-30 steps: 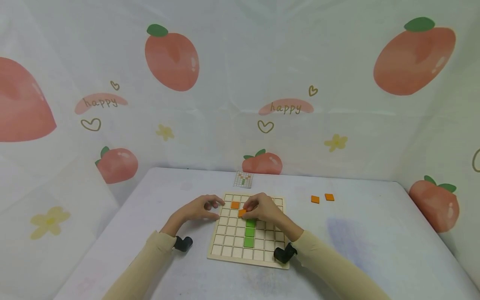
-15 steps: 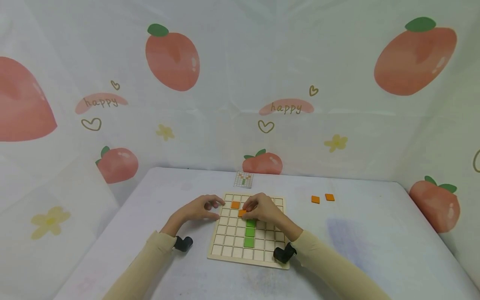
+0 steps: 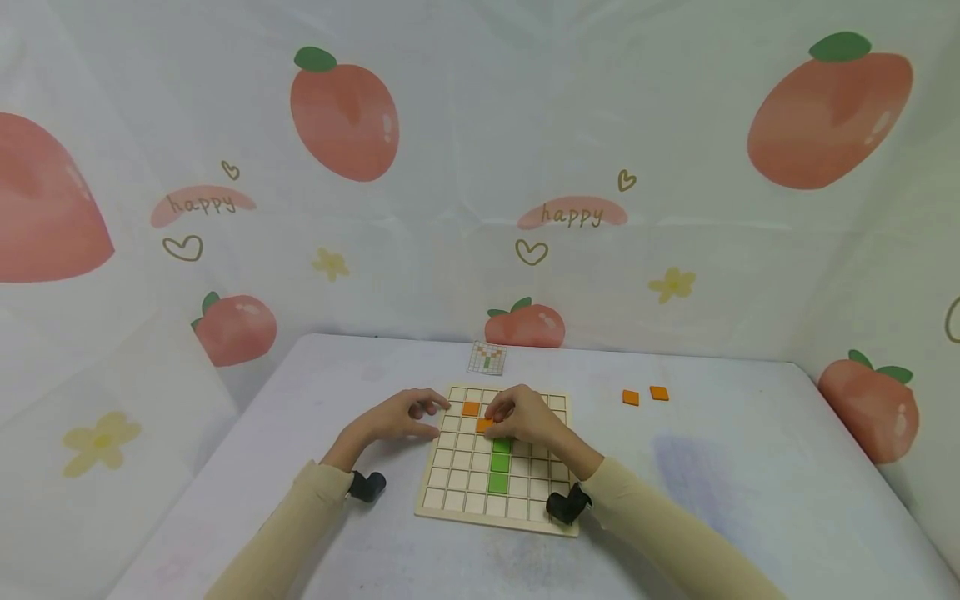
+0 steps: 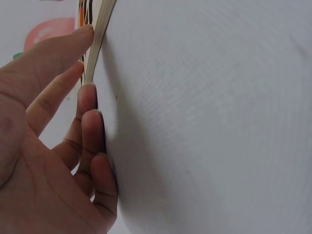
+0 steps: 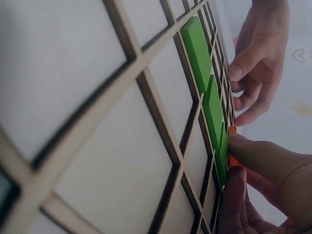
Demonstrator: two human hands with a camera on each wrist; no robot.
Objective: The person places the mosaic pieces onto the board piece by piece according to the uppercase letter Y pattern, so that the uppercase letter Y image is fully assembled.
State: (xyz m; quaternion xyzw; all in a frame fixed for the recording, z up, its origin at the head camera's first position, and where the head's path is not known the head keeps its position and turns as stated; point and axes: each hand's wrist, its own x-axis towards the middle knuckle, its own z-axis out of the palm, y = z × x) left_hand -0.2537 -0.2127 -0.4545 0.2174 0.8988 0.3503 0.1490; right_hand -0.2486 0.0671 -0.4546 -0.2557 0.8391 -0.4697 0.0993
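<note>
A wooden grid board [image 3: 453, 503] lies flat on the table in the head view. At its left edge is my left hand [image 3: 393, 417], thumb and fingers spread and relaxed. In the left wrist view that thumb touches the board's rim, while other fingertips rest on the table. My right hand [image 3: 531, 417] pinches an orange square tile [image 3: 483, 426] between thumb and fingers, over the board's upper middle. Green tiles [image 3: 498, 482] form a column in the grid just below it. Up and left, another orange tile [image 3: 470, 409] sits in a cell. My right hand hides part of the upper right cells.
Two loose orange tiles, a nearer one [image 3: 631, 398] and a farther one [image 3: 659, 393], lie on the table [image 3: 750, 467] to the right. Behind the board is a small card [image 3: 487, 359] printed with a coloured grid pattern. A fruit-print curtain [image 3: 450, 208] hangs behind the table.
</note>
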